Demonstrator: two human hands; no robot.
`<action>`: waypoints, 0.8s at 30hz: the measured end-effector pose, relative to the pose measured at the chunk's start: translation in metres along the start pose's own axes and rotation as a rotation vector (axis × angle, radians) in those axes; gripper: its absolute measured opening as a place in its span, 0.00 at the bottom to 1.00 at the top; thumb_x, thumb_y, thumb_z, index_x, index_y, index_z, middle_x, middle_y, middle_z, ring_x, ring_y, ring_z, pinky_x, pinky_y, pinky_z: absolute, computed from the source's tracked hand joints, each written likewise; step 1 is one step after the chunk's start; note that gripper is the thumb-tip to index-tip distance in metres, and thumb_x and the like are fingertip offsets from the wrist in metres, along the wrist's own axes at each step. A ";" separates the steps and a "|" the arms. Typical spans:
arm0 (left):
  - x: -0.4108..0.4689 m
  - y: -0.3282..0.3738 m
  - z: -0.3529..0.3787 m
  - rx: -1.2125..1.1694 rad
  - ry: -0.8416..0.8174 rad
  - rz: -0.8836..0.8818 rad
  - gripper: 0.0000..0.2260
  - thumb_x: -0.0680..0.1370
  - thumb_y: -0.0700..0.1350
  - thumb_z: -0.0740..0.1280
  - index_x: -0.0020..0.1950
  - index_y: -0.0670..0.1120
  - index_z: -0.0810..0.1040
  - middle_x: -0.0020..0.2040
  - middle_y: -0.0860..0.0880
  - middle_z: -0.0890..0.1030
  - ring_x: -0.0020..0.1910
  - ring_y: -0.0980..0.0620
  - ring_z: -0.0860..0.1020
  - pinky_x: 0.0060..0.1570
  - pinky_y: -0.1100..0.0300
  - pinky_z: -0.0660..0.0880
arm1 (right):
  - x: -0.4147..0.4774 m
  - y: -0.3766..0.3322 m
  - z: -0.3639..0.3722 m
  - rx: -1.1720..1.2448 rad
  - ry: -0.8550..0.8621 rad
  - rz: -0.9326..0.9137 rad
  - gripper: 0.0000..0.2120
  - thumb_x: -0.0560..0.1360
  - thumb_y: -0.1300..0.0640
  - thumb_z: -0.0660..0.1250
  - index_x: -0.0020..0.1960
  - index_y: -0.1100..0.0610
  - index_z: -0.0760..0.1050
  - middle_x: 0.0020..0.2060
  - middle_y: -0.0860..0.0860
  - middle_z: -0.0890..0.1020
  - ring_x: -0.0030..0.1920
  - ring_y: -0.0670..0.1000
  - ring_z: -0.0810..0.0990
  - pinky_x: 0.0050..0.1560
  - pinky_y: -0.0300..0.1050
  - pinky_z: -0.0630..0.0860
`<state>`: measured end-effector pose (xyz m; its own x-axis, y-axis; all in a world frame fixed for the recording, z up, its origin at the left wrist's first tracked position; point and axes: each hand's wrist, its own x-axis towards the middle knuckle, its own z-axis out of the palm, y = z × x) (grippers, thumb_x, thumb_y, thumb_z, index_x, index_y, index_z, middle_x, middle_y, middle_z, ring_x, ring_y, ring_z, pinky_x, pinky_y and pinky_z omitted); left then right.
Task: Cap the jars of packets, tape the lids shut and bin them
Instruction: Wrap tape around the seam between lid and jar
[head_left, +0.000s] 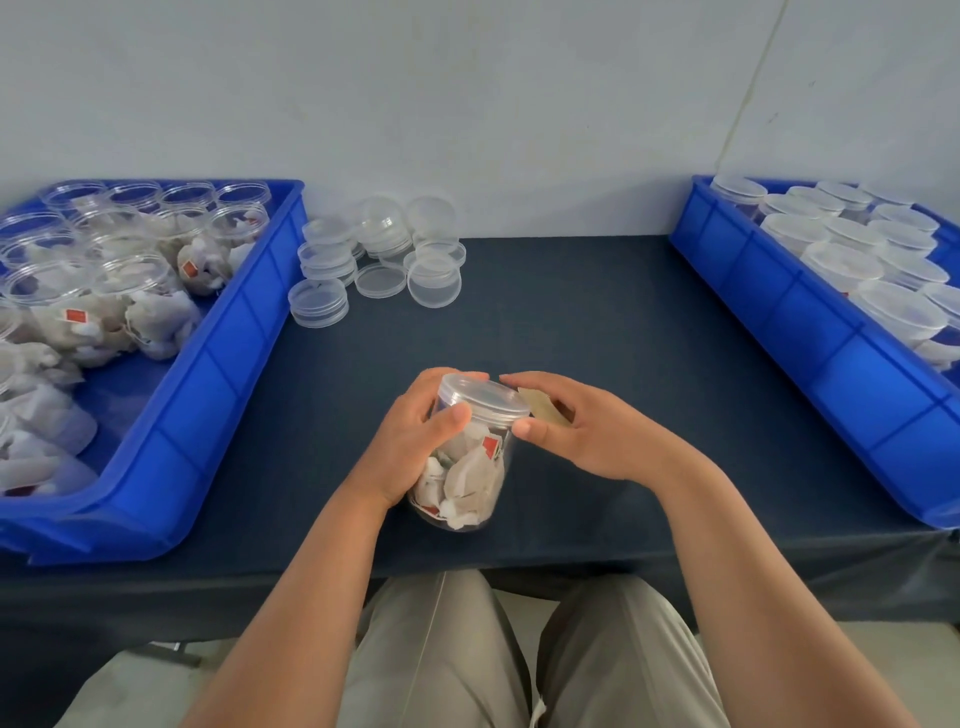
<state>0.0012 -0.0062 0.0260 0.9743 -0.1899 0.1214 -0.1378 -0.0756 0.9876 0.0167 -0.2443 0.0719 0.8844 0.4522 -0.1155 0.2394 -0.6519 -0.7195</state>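
Note:
A clear jar full of white and grey packets stands near the table's front edge, with a clear lid on it. My left hand grips the jar's left side, thumb across the front. My right hand touches the lid's right rim with fingertip and thumb. A tan piece of tape lies under its fingers beside the lid. Loose clear lids are piled at the back of the table.
A blue bin on the left holds several uncapped jars of packets and loose packets. A second blue bin on the right holds several capped jars. A dark blue cloth covers the table; a wall stands right behind it.

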 end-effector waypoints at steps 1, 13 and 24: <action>0.000 -0.001 0.000 -0.002 -0.003 0.001 0.40 0.72 0.75 0.70 0.73 0.48 0.77 0.65 0.45 0.84 0.64 0.44 0.83 0.61 0.49 0.81 | -0.001 -0.002 0.001 0.006 0.004 -0.009 0.34 0.69 0.17 0.58 0.72 0.25 0.66 0.63 0.25 0.75 0.65 0.39 0.76 0.64 0.41 0.74; -0.023 0.010 0.002 0.408 0.169 0.122 0.20 0.85 0.69 0.47 0.78 0.74 0.61 0.68 0.77 0.70 0.72 0.69 0.69 0.65 0.78 0.64 | -0.004 -0.010 0.010 0.017 0.056 0.087 0.26 0.70 0.19 0.61 0.64 0.28 0.68 0.57 0.32 0.79 0.54 0.42 0.81 0.55 0.47 0.82; -0.033 0.032 0.040 0.282 0.440 0.001 0.13 0.76 0.70 0.58 0.56 0.68 0.71 0.53 0.72 0.79 0.51 0.69 0.81 0.38 0.75 0.75 | -0.025 -0.036 0.029 -0.072 0.242 0.009 0.24 0.75 0.27 0.68 0.65 0.37 0.70 0.49 0.36 0.80 0.45 0.38 0.80 0.40 0.32 0.71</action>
<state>-0.0421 -0.0415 0.0495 0.9486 0.2345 0.2124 -0.1222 -0.3477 0.9296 -0.0251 -0.2146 0.0805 0.9546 0.2932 0.0521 0.2516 -0.7007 -0.6676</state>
